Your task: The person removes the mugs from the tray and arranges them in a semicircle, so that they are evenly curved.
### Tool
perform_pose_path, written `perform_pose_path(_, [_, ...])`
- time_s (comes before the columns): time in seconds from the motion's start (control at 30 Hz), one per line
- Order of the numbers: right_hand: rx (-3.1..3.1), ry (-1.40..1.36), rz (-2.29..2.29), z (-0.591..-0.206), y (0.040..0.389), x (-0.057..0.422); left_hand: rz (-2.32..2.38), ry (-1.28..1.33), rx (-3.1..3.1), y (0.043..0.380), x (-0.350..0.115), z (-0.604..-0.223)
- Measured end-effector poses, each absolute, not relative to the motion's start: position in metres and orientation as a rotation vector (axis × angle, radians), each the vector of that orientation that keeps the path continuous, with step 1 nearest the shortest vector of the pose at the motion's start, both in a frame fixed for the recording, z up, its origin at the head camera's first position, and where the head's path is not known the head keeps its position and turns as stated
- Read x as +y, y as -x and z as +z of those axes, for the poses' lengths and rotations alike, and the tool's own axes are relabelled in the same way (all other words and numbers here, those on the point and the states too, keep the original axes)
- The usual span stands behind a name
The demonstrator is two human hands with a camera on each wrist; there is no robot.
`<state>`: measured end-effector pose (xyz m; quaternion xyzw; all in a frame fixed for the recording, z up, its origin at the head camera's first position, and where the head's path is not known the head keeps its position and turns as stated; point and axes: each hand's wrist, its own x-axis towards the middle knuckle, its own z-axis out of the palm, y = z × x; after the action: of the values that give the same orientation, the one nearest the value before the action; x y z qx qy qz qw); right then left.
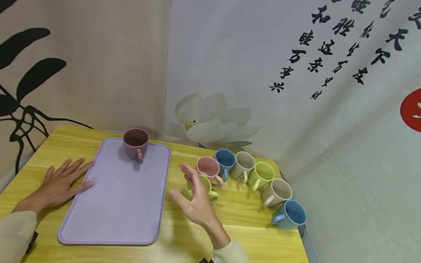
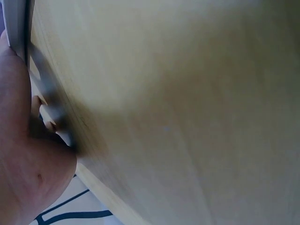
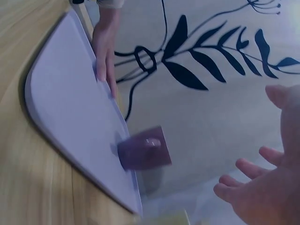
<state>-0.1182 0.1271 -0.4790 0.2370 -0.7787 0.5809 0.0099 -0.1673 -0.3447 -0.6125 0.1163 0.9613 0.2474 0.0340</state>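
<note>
My left hand (image 1: 59, 183) lies flat with spread fingers at the left edge of the purple tray (image 1: 115, 206), fingertips touching its rim. At the tray's far end a dark mauve mug (image 1: 132, 144) stands upright, handle toward me. My right hand (image 1: 198, 198) hovers right of the tray, thumb and fingers apart, holding nothing. Behind it, partly hidden, is a yellow-green mug (image 1: 205, 182). A pink mug (image 1: 207, 167) stands just beyond that one. In the right wrist view the mauve mug (image 3: 145, 149) appears away from the right hand (image 3: 267, 187).
More mugs curve along the table's right side: a dark blue mug (image 1: 224, 159), a grey mug (image 1: 243, 165), a second yellow-green mug (image 1: 261, 175), a beige mug (image 1: 277, 192) and a light blue mug (image 1: 290, 215). A printed curtain (image 1: 215, 66) hangs behind the wooden table (image 1: 260, 251).
</note>
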Motion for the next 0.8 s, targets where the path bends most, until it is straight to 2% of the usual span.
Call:
perform_pose_path(0.43, [-2.497,-0.569,1.822,-0.493,0.141,0.057,0.767,-0.352,2.957,0.166,-0.345,-0.612])
perform_pose_path(0.8, [-2.516,-0.368,1.861,-0.512,0.170,0.016,0.768,-0.364,2.967,0.167,-0.346,-0.613])
